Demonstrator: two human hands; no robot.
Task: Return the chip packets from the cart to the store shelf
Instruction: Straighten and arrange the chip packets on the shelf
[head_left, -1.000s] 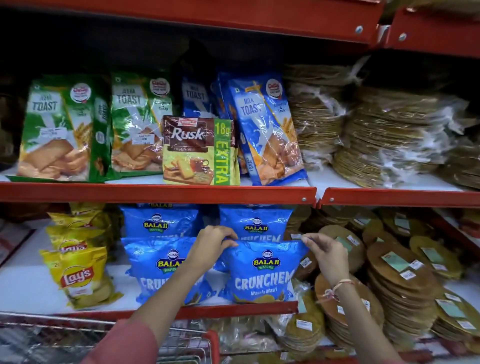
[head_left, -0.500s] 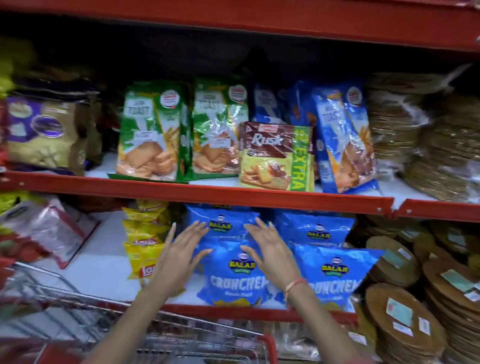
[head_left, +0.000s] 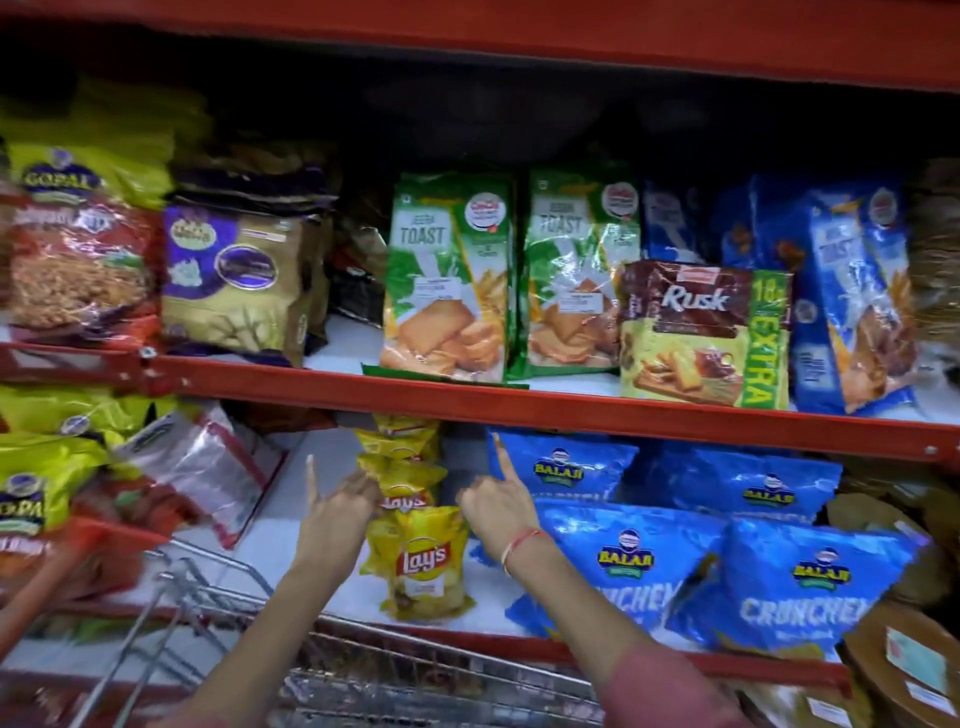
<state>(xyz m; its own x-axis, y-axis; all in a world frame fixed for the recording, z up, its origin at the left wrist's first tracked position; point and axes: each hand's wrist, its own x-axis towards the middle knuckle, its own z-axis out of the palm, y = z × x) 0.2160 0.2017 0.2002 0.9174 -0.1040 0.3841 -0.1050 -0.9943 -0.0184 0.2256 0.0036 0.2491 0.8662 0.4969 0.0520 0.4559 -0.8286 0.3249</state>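
Note:
A row of yellow Lay's packets (head_left: 421, 564) stands on the lower shelf (head_left: 280, 540), one behind another. My left hand (head_left: 332, 514) is against the row's left side, fingers curled and index finger raised; whether it pinches a packet is hidden. On the row's right side, my right hand (head_left: 496, 506) is curled with its index finger pointing up and nothing visible in it. Blue Balaji Crunchem packets (head_left: 628, 561) stand just right of my right hand. The wire cart (head_left: 374, 675) is below my forearms; its contents are not visible.
The upper shelf (head_left: 519, 408) carries green toast packs (head_left: 447, 280), a Rusk pack (head_left: 701, 332) and blue toast packs (head_left: 852, 301). Yellow and red snack bags (head_left: 78, 249) fill the left side. Round flat-bread stacks (head_left: 904, 670) sit at the lower right.
The view has swung left. Both hands left the blue Balaji packets and moved left to either side of the Lay's row, changing from spread fingers to curled fingers with index fingers raised.

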